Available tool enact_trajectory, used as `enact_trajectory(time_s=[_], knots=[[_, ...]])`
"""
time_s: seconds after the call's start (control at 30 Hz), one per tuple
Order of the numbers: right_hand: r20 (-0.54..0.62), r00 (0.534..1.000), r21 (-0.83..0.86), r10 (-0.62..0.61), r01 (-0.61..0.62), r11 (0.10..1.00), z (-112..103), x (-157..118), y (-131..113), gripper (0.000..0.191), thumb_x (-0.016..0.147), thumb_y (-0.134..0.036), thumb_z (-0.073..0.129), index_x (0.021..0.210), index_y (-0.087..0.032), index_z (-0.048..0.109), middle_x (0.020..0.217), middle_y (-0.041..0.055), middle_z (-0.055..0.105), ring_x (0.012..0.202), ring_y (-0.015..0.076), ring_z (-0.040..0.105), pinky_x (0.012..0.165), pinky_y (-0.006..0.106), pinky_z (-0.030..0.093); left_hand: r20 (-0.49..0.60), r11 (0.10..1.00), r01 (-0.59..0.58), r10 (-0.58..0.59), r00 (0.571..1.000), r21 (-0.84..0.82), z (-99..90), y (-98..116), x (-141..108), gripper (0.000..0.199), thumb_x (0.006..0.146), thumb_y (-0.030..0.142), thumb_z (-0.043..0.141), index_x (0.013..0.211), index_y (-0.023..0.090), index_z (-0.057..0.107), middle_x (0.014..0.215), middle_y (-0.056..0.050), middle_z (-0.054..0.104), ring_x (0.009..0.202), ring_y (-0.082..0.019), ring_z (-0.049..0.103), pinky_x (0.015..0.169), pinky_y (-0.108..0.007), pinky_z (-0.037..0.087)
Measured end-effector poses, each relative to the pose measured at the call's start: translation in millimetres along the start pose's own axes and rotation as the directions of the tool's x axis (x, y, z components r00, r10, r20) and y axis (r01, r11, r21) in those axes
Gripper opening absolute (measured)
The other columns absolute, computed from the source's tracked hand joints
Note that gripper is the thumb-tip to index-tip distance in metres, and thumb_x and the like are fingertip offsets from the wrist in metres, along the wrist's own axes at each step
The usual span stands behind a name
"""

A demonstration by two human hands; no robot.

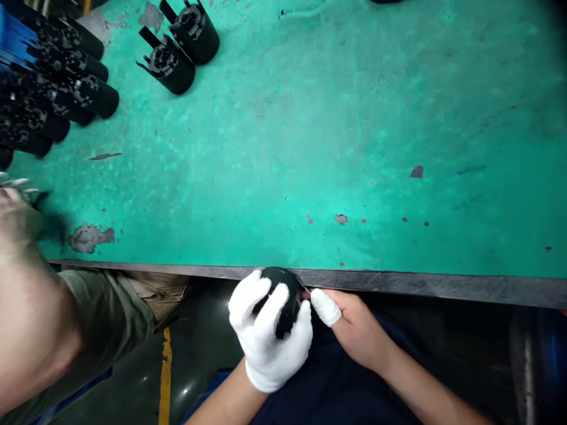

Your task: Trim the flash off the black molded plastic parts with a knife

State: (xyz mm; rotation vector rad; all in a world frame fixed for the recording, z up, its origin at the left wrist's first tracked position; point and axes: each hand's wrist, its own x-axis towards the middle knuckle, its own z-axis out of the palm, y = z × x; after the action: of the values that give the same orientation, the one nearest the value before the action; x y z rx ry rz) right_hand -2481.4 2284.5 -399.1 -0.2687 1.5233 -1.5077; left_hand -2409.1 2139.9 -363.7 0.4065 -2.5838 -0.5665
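Note:
In a white glove, my left hand (271, 333) is wrapped around a black rounded part (283, 289), probably a cylindrical housing, at the table's front edge. The fingers spread over its top and side. My right hand (354, 327) is bare except for a white cover on the thumb. Its thumb and forefinger pinch a thin, shiny, blade-like tool (303, 285) against the right rim of the black part. Most of that tool is hidden by the fingers, so its exact kind cannot be made out.
Two black cylindrical housings (177, 71) with upright prongs stand at the back left of the green table (310, 130). Several more housings (95, 97) cluster at the far left by a blue bin (18, 35). A co-worker's arm (31, 307) reaches in from the left.

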Motion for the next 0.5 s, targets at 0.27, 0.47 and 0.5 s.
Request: enact_trajectory(time_s=[0.27,0.47,0.5], knots=[[-0.074,0.996,-0.066,0.041,-0.046,0.997,6,-5,5,0.038,0.104,-0.047,0.043,0.104,-0.024,0.074,0.095,0.0044,0.072,0.089,0.0217,0.064,0.093,0.037,0.049,-0.060,0.973,-0.227,0.225,0.972,-0.027,3.2,-19,-4,0.054,0.058,0.005,0.084,0.102,0.027,0.063,0.105,-0.004,0.052,0.111,-0.030,0.060,0.095,-0.054,0.060],[-0.042,0.998,-0.057,-0.048,0.046,0.997,1,-4,8,0.036,0.103,-0.045,0.043,0.100,-0.024,0.073,0.086,0.0047,0.069,0.086,0.0227,0.063,0.091,0.039,0.050,-0.028,0.978,-0.208,0.207,0.978,-0.022,2.0,-24,-9,0.050,0.062,0.009,0.084,0.103,0.028,0.063,0.105,-0.003,0.054,0.115,-0.030,0.062,0.095,-0.053,0.060],[-0.032,0.997,-0.077,-0.069,0.067,0.995,1,-2,6,0.036,0.103,-0.044,0.044,0.095,-0.024,0.073,0.083,0.0043,0.068,0.084,0.0227,0.062,0.090,0.039,0.050,-0.017,0.975,-0.220,0.220,0.975,-0.023,1.5,-24,-8,0.048,0.062,0.009,0.084,0.102,0.028,0.063,0.102,-0.003,0.055,0.112,-0.029,0.063,0.094,-0.051,0.060]])
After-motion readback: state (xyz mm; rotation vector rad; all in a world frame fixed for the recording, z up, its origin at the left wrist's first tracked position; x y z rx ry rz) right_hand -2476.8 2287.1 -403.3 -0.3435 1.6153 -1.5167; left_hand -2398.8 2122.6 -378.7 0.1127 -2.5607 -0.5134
